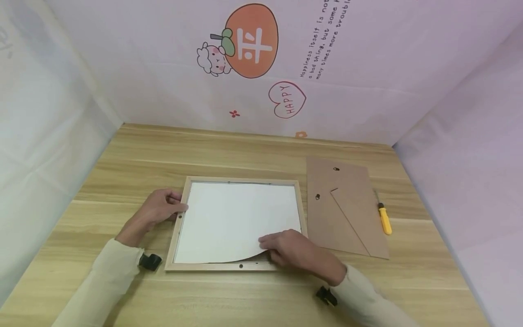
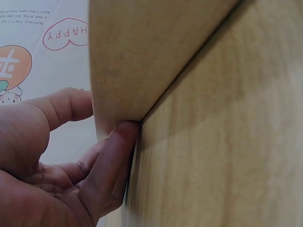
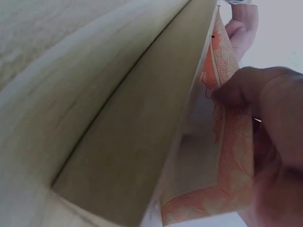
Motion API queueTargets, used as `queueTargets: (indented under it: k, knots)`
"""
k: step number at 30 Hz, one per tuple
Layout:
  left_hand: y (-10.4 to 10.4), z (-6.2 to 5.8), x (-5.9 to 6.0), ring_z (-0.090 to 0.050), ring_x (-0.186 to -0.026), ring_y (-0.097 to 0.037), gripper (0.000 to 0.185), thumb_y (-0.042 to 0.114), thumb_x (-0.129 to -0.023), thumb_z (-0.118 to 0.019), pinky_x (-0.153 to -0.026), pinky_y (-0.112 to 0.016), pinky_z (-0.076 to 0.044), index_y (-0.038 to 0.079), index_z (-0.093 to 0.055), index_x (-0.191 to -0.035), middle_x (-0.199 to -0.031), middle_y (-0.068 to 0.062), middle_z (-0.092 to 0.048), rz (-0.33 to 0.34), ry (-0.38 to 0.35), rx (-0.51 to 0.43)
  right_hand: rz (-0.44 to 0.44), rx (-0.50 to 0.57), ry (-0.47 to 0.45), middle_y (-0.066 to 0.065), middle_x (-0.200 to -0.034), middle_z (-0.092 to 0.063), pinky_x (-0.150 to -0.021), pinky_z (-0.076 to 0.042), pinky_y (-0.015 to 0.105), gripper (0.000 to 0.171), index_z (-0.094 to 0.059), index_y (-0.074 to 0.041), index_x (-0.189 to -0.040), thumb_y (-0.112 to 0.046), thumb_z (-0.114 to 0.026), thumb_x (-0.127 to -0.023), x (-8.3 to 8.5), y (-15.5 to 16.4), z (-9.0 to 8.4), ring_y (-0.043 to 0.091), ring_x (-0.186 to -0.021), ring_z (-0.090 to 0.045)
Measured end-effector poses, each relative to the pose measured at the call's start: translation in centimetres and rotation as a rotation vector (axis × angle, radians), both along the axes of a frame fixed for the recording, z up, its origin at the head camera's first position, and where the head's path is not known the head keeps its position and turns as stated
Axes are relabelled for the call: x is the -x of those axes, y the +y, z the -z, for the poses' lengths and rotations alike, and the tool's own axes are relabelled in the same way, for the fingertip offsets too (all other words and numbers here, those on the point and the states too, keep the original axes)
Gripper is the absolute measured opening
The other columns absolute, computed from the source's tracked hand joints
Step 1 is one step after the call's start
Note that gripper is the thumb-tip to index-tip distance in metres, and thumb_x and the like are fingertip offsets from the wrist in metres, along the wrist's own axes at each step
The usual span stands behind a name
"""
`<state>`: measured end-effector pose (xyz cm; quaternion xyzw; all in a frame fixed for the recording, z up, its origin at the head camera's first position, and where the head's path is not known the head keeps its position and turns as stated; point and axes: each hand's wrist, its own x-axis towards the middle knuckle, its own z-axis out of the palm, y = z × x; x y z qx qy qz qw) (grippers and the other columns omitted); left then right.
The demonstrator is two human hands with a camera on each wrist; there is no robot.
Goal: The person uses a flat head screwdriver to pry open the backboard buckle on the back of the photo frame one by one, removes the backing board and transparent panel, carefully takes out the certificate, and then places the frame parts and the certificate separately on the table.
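Observation:
A light wooden picture frame (image 1: 204,267) lies face down on the table, with a white-backed sheet (image 1: 237,218) inside it. The sheet's near right corner is lifted and bent upward. Its underside, in the right wrist view, carries an orange ornate border (image 3: 234,165), like a certificate. My right hand (image 1: 292,247) pinches that raised edge, thumb below and fingers on the white side. At the frame's left side my left hand (image 1: 161,206) holds the rail, thumb on top. In the left wrist view a fingertip presses low against the rail's outer face (image 2: 137,56).
Right of the frame lies a brown backing board (image 1: 347,206) with a stand flap and two dark hangers. Beside it is a screwdriver (image 1: 385,220) with a yellow handle. Printed white sheeting (image 1: 163,86) walls the wooden table (image 1: 229,299) at the back and sides.

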<state>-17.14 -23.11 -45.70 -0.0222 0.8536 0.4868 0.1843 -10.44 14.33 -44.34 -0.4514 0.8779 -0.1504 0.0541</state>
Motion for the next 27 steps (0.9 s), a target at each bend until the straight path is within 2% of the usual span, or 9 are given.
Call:
queueTargets:
  k: [3, 7, 9, 14, 16, 19, 22, 25, 27]
  knots:
    - [0.0, 0.0, 0.0, -0.064, -0.088, -0.018, 0.046, 0.016, -0.093, -0.067, -0.076, -0.029, -0.060, -0.010, -0.051, -0.126, -0.111, -0.019, -0.059, 0.005, -0.012, -0.006, 0.027, 0.012, 0.000, 0.010, -0.119, -0.072, -0.093, -0.057, 0.035, 0.035, -0.073, -0.002, -0.112, 0.008, -0.062, -0.080, -0.3, 0.4, -0.1, 0.023, -0.109, -0.069]
    - [0.1, 0.0, 0.0, -0.064, -0.089, -0.018, 0.047, 0.017, -0.092, -0.068, -0.076, -0.030, -0.060, -0.011, -0.050, -0.127, -0.112, -0.019, -0.059, 0.002, -0.021, -0.011, 0.128, 0.048, -0.053, 0.008, -0.116, -0.072, -0.095, -0.056, 0.036, 0.031, -0.073, -0.003, -0.111, 0.008, -0.064, -0.083, -0.6, 1.2, -0.1, 0.023, -0.109, -0.069]
    - [0.1, 0.0, 0.0, -0.065, -0.088, -0.018, 0.047, 0.016, -0.092, -0.068, -0.076, -0.030, -0.060, -0.011, -0.050, -0.127, -0.112, -0.019, -0.059, -0.002, -0.023, -0.011, 0.159, 0.078, -0.042, 0.006, -0.109, -0.074, -0.091, -0.057, 0.034, 0.025, -0.074, -0.005, -0.106, 0.005, -0.067, -0.084, -0.6, 1.5, 0.0, 0.021, -0.103, -0.071]
    - [0.1, 0.0, 0.0, -0.065, -0.088, -0.018, 0.046, 0.016, -0.093, -0.068, -0.076, -0.031, -0.060, -0.011, -0.050, -0.126, -0.111, -0.020, -0.059, -0.003, -0.024, -0.013, 0.177, 0.186, 0.053, 0.004, -0.093, -0.077, -0.076, -0.060, 0.025, 0.014, -0.076, -0.009, -0.095, -0.003, -0.076, -0.081, -0.5, 2.2, 0.5, 0.015, -0.084, -0.074]
    - [0.1, 0.0, 0.0, -0.065, -0.088, -0.018, 0.046, 0.016, -0.093, -0.067, -0.077, -0.031, -0.060, -0.011, -0.050, -0.127, -0.112, -0.020, -0.059, 0.004, -0.023, -0.015, 0.185, 0.243, 0.055, 0.003, -0.090, -0.078, -0.074, -0.060, 0.021, 0.012, -0.077, -0.009, -0.093, -0.005, -0.077, -0.081, -0.5, 2.5, 0.6, 0.014, -0.081, -0.074]
    - [0.0, 0.0, 0.0, -0.065, -0.091, -0.019, 0.046, 0.016, -0.095, -0.065, -0.078, -0.030, -0.060, -0.012, -0.048, -0.128, -0.113, -0.020, -0.058, 0.026, -0.019, -0.023, 0.225, 0.338, -0.011, 0.003, -0.089, -0.078, -0.071, -0.058, 0.016, 0.009, -0.077, -0.010, -0.091, -0.007, -0.076, -0.083, -0.4, 2.8, 0.3, 0.012, -0.079, -0.074]
    - [-0.1, 0.1, 0.0, -0.064, -0.089, -0.018, 0.046, 0.015, -0.096, -0.064, -0.077, -0.029, -0.060, -0.013, -0.047, -0.129, -0.114, -0.021, -0.058, 0.031, -0.015, -0.038, 0.320, 0.418, -0.126, 0.003, -0.086, -0.077, -0.064, -0.057, 0.015, 0.006, -0.078, -0.011, -0.089, -0.009, -0.077, -0.084, -0.3, 2.9, -0.5, 0.007, -0.073, -0.072]
    - [-0.1, 0.4, 0.0, -0.064, -0.085, -0.016, 0.039, 0.008, -0.096, -0.061, -0.073, -0.027, -0.060, -0.013, -0.049, -0.127, -0.112, -0.022, -0.059, 0.022, 0.002, -0.049, 0.428, 0.469, -0.212, 0.004, -0.082, -0.077, -0.055, -0.052, 0.016, 0.004, -0.079, -0.010, -0.084, -0.014, -0.078, -0.083, -0.1, 3.0, -1.4, 0.000, -0.065, -0.064]
    - [-0.1, 0.5, -0.1, -0.063, -0.083, -0.015, 0.035, 0.005, -0.096, -0.060, -0.071, -0.027, -0.060, -0.013, -0.050, -0.124, -0.108, -0.020, -0.060, 0.020, 0.018, -0.051, 0.480, 0.490, -0.239, 0.003, -0.079, -0.077, -0.051, -0.049, 0.016, 0.007, -0.079, -0.010, -0.082, -0.017, -0.080, -0.081, 0.1, 3.1, -2.1, -0.002, -0.062, -0.058]
